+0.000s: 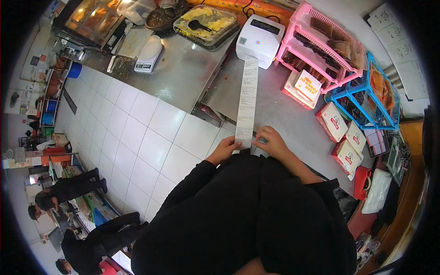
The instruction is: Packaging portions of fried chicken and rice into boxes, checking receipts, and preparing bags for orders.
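A long strip of printed labels (pixel 246 99) runs from the front slot of a white label printer (pixel 259 39) toward my body. My left hand (pixel 225 148) pinches the strip's near end at its left edge, thumb on top. At the right edge of that same end is my right hand (pixel 271 141), its thumb and forefinger closed together at the paper's corner. Whether the right fingertips grip the paper is too small to tell. The strip bears small writing and hangs past the steel table's edge near my waist.
A pink rack (pixel 323 44) and a blue rack (pixel 367 94) hold packaging, with printed boxes (pixel 347 156) before them. On the left steel counter (pixel 185 75) are a kitchen scale (pixel 149 55), a knife (pixel 111 63) and a food tray (pixel 206 24). Two people (pixel 96 240) work behind at left.
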Action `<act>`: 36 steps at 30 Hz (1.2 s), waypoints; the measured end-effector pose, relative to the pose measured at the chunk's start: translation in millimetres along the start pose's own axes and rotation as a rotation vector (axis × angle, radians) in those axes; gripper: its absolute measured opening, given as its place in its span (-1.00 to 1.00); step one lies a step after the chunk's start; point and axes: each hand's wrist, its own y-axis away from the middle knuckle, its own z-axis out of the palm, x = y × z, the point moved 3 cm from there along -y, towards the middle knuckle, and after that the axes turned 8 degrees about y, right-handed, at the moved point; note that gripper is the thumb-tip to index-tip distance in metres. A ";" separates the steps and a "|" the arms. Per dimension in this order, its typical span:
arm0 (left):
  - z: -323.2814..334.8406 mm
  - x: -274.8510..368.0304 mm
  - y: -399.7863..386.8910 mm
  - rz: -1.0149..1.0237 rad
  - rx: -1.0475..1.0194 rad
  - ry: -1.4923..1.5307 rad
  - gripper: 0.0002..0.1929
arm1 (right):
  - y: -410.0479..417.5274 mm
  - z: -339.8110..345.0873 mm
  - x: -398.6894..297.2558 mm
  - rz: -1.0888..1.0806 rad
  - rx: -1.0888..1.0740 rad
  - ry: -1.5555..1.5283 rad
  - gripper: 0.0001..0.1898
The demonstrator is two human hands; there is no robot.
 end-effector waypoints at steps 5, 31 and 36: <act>18.2 18.1 2.3 0.053 -0.049 -0.018 -0.72 | -17.1 7.1 -25.4 -0.104 0.086 0.088 -0.79; 180.0 12.3 -120.0 0.611 -0.064 -1.396 -0.15 | 285.9 -244.8 206.9 0.987 -0.047 0.468 0.11; 366.7 -28.2 -199.1 0.793 -0.485 -1.233 -0.31 | 338.8 -208.8 213.7 0.901 -0.096 0.439 0.15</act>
